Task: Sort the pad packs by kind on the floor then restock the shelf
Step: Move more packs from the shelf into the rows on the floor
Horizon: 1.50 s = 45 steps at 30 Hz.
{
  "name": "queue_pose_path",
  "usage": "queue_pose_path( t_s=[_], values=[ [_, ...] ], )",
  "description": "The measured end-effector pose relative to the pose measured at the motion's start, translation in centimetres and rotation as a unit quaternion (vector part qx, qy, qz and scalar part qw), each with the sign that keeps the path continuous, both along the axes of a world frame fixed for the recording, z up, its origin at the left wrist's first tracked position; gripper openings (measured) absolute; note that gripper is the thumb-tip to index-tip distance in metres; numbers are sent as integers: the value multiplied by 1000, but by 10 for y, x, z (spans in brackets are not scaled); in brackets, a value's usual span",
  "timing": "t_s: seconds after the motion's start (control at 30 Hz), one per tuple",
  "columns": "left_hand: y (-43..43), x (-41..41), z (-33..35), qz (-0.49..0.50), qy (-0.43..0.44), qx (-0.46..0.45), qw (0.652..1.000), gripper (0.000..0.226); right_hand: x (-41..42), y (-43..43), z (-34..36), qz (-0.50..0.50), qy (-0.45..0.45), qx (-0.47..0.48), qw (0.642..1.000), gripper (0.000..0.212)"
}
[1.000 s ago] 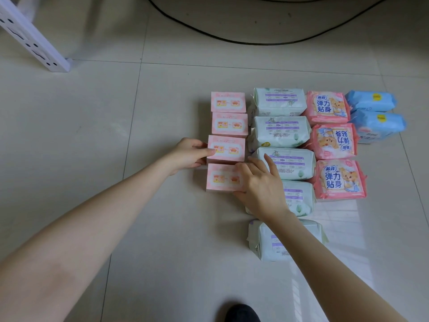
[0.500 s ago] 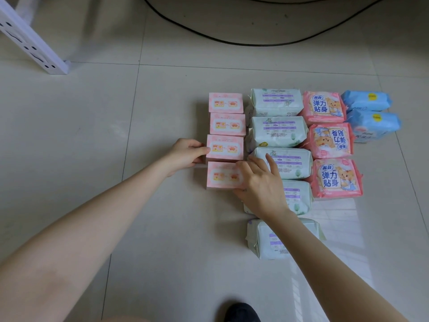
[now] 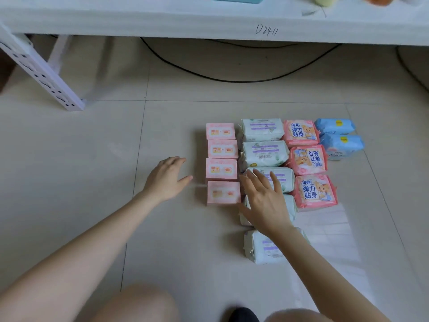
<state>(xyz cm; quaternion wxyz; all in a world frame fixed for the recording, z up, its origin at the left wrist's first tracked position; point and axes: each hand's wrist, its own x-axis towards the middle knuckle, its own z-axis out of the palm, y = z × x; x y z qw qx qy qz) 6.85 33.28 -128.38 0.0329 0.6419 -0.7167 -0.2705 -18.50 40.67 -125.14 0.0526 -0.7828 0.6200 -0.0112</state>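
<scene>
Pad packs lie in columns on the tiled floor. Several small pink boxes (image 3: 221,168) form the left column. Beside them run several pale green packs (image 3: 262,153). Three pink bear packs (image 3: 308,160) come after, then two blue packs (image 3: 340,139) at the far right. My left hand (image 3: 168,177) hovers open just left of the pink boxes, touching none. My right hand (image 3: 263,201) is spread open over the green column, covering one green pack and holding nothing.
A white shelf (image 3: 209,22) crosses the top, marked D2411, with a perforated white upright (image 3: 39,70) at the left. A black cable (image 3: 241,76) curves on the floor under it. My knees show at the bottom edge. Bare tiles lie left of the packs.
Both hands have come off the pink boxes and opened. The view has tilted up, bringing the shelf into sight.
</scene>
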Motion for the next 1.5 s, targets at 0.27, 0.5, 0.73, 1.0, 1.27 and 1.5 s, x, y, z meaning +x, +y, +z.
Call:
queue_pose_path(
  t_s=[0.27,0.5,0.73,1.0,1.27,1.5],
  values=[
    [-55,-21,71,-68,-22,-69,995,67,-1,-46,38,-20,3,-8,1000,63],
    [-113,-40,72,-100,-55,-36,993,71,-3,-92,13,-38,-34,21,998,66],
    [-141,-45,26,-109,-27,17,994,71,-3,-124,-28,-42,-53,38,997,62],
    [-153,-47,-33,-106,29,37,993,60,-1,-132,-58,-32,-61,-11,998,50],
    [-162,-52,-52,-78,83,28,993,57,-3,-130,-72,-5,-45,-47,998,35],
    [-177,-49,-56,-47,82,2,996,58,3,-139,-71,-10,-22,-44,999,42]
  ],
)
